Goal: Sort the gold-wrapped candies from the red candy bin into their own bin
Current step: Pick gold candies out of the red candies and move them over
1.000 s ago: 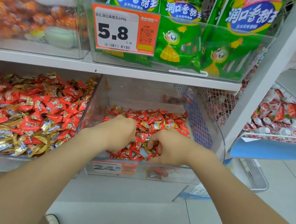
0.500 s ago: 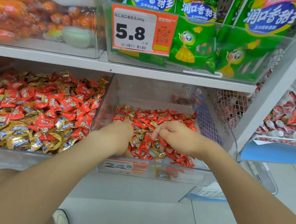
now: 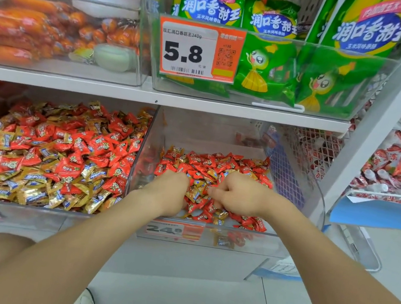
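**A:** Start wide. There's the white metal shelf (image 3: pixel 150 96), and under it two clear plastic bins side by side. The big left-hand clear bin (image 3: pixel 26 213) holds a heap of red and gold wrappers, with the gold thickest along its front.

**B:** The action is next door in the smaller right-hand clear bin (image 3: pixel 272 238). It's mostly red-wrapped candies (image 3: pixel 208 162), so I'd call that the red bin being picked over.

**A:** Both hands are inside it. The left hand (image 3: pixel 169 191) is knuckles up with its fingers curled down into the pile. The right hand (image 3: pixel 237 197) is the same, fingertips buried among the wrappers.

**B:** Is anything in them?

**A:** Can't tell for either one, because the fingers hide whatever is underneath. Either could be pinching a candy or only raking.

**B:** Now the target. A few gold-wrapped candies (image 3: pixel 194 194) with blue labels sit in the narrow gap between the two hands.

**A:** They're just beside the left hand's fingertips and a touch further from the right, so the left is marginally nearer. The clearest one seems to lie slantwise, one twisted end toward the person and the other away, though it's blurry.

**B:** The gold heap lies off to the left, past the shared bin wall. My guess is a pinch across the candy's short side, then a carry leftward over that wall.

**A:** More gold is scattered toward the bin's back and front edge, so by my reckoning plenty remains.
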Available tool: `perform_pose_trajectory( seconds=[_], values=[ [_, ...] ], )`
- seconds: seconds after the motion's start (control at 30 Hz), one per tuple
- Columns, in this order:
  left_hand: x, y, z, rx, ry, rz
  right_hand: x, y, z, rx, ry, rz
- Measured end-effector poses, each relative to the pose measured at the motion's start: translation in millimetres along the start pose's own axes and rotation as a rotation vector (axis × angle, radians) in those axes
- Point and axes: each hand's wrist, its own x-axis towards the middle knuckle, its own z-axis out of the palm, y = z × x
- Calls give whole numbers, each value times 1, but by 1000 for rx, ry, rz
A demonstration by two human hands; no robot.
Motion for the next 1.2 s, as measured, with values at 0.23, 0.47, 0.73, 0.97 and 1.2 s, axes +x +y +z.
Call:
perform_pose_trajectory(
  seconds=[0.23, 0.47, 0.73, 0.97, 1.2],
  values=[
    [-6, 6, -12, -238, 109, -37, 7, 6, -1, -188, 109, -172],
    [-8, 3, -11, 6, 127, -62, 16, 0, 15, -425, -67, -284],
    [0, -4, -6, -81, -59, -12, 18, 0, 22, -541, -26, -299],
    [4, 6, 2, -2, -79, 24, 3, 3, -1, -139, 153, -193],
    [-30, 17, -31, -198, 248, 86, -31, -17, -21, 374, 153, -18]
  ],
)
